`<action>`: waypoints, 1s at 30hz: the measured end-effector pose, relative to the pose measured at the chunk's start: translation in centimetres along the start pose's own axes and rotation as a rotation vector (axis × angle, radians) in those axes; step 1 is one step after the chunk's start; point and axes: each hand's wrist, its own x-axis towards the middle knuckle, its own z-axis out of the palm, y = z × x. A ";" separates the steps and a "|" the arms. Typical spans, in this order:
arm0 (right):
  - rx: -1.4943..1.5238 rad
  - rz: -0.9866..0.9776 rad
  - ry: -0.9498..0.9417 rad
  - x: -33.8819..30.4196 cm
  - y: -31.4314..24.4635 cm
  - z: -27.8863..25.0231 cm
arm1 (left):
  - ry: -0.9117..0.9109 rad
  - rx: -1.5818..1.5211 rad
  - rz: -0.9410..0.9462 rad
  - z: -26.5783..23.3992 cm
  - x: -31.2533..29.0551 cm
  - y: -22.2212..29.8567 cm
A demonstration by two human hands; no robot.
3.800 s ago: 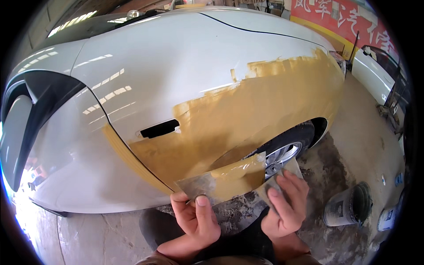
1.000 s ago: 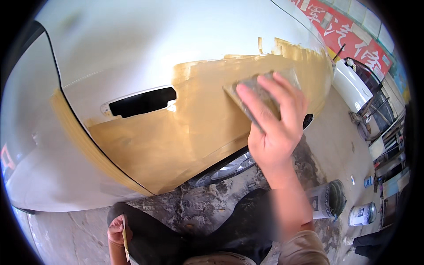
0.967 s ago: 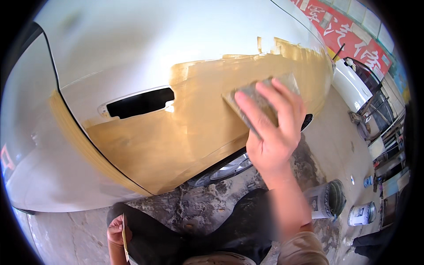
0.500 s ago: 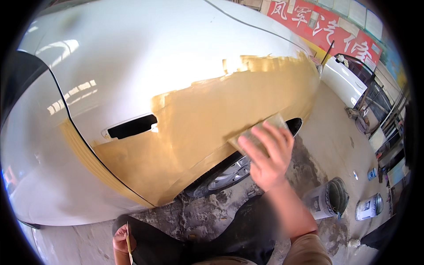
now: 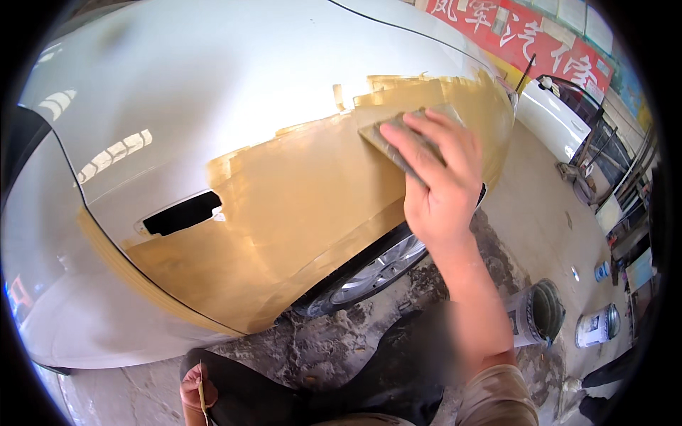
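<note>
Grey rectangular spreader point(image 5: 420, 140), likely light, best gripped across its back, is clamped in right hand point(image 5: 444, 195) against tan-coated white fender point(image 5: 305, 192).

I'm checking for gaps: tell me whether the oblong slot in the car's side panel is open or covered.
Open: the slot shows black inside, with no cover across it. Its depth cannot be told.

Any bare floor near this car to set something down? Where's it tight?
Bare floor right of the wheel, between the car and the white door. Another patch lower left, between the car's lower edge and the left hand. Crowded: lower right, with the large bucket and smaller can, and clutter along the right edge.
</note>
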 end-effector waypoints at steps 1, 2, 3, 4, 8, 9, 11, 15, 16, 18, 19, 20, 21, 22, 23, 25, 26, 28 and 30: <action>-0.016 0.010 -0.013 -0.7 -0.3 -0.2 | -0.023 -0.010 -0.009 0.4 0.3 0.2; -0.033 0.020 -0.025 -1.6 -0.6 -0.5 | -0.011 -0.016 -0.004 0.9 0.4 0.2; -0.049 0.029 -0.039 -2.5 -0.9 -0.8 | 0.001 -0.023 0.002 1.4 0.4 0.1; -0.060 0.042 -0.073 -3.5 -1.2 -1.3 | 0.010 -0.031 0.006 2.0 0.6 0.1; -0.041 0.034 -0.036 -7.3 -1.7 -1.5 | -0.031 -0.034 -0.001 2.2 0.6 0.1; -0.043 0.039 -0.057 -8.1 -1.7 -1.8 | -0.044 -0.043 -0.005 2.1 0.8 -0.1; -0.044 0.052 -0.087 -9.3 -1.7 -2.4 | -0.047 -0.039 -0.005 2.2 0.9 0.0; -0.015 0.044 -0.160 -10.7 -1.1 -3.8 | 0.032 -0.012 0.007 2.7 0.9 0.1; 0.003 0.055 -0.121 -10.3 -0.8 -4.1 | 0.055 -0.005 0.016 2.4 0.7 0.2; -0.023 0.053 -0.133 -7.4 -0.5 -5.3 | 0.061 -0.025 0.007 1.9 0.5 0.1; -0.026 0.034 -0.085 -6.1 -0.1 -4.9 | 0.043 -0.043 -0.007 1.8 0.6 0.2; -0.023 0.013 -0.067 -4.5 -0.2 -4.5 | 0.031 -0.063 -0.018 1.7 0.4 0.4; -0.018 -0.014 -0.061 -3.1 -0.5 -3.9 | 0.021 -0.081 -0.025 1.7 0.1 0.6; -0.044 -0.040 -0.067 -1.8 -0.3 -4.2 | 0.062 -0.038 -0.024 2.0 1.1 0.3; -0.048 -0.069 -0.064 -0.4 -0.5 -3.8 | 0.056 -0.030 -0.022 1.7 1.1 0.4; -0.021 -0.108 -0.056 2.0 -1.1 -2.5 | 0.054 -0.024 -0.027 1.1 0.8 0.4; -0.013 -0.131 -0.059 2.6 -1.1 -1.8 | 0.041 -0.020 -0.029 1.7 1.0 0.3; 0.035 -0.132 -0.030 2.6 -1.0 -0.1 | 0.034 -0.004 -0.012 1.7 0.8 0.3; 0.046 -0.125 -0.039 1.6 -1.2 0.1 | 0.045 0.017 0.001 1.7 0.8 0.1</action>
